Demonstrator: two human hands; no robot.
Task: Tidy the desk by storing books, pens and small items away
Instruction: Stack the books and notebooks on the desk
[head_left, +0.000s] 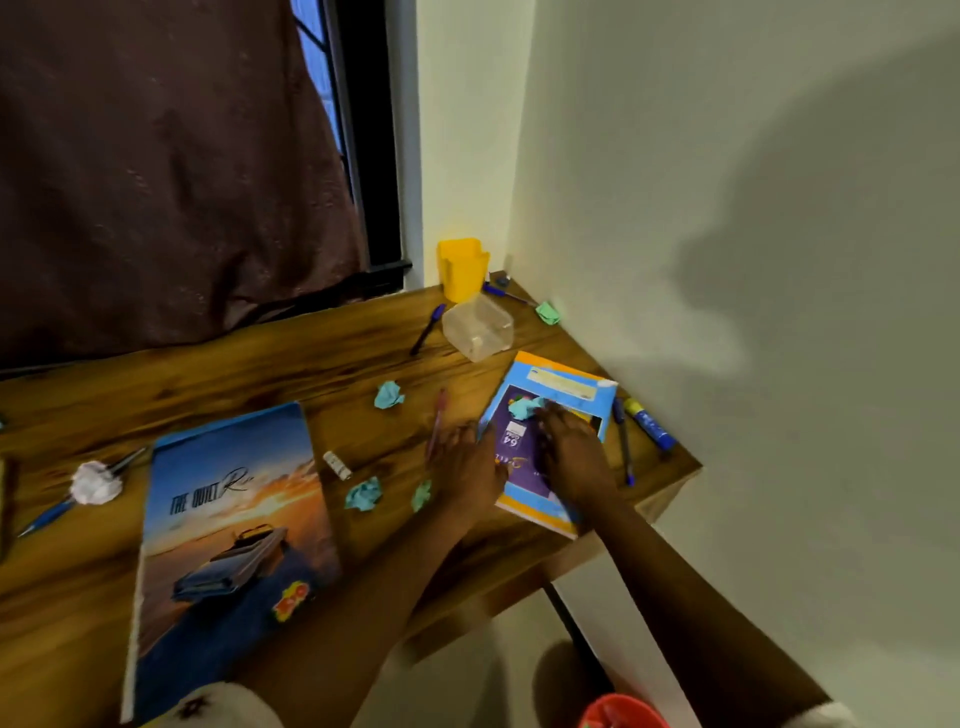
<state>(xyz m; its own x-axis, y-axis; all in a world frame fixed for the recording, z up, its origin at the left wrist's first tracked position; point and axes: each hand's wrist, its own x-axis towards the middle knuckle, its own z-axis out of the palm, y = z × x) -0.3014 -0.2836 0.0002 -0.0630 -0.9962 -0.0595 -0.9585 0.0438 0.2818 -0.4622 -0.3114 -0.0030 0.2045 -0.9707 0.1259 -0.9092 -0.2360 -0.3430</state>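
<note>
The small exercise book (563, 387) lies flat near the right end of the wooden desk (311, 364), turned askew so one corner comes close to the desk's front edge. Its cover has an orange border, a light blue frame and a purple panel bearing the figure 64, with a pale label strip across the far end. The right hand (571, 452) lies palm-down on the cover, fingers stretched out and relaxed, their tips reaching a crumpled light blue paper ball (524, 407) that sits on the book. The left hand (470, 467) is at the book's left edge, touching it; blur hides whether its fingers curl under the cover or only rest against it. A red pen (436, 423) lies just beside the left hand, and a blue pen (622, 441) and a blue glue stick with a yellow cap (649, 423) lie along the book's right side. Further back stand a clear plastic box (479, 327) and a yellow pen holder (461, 267). A large notebook with a sunset and car on its cover (228, 519) lies well apart to the left
</note>
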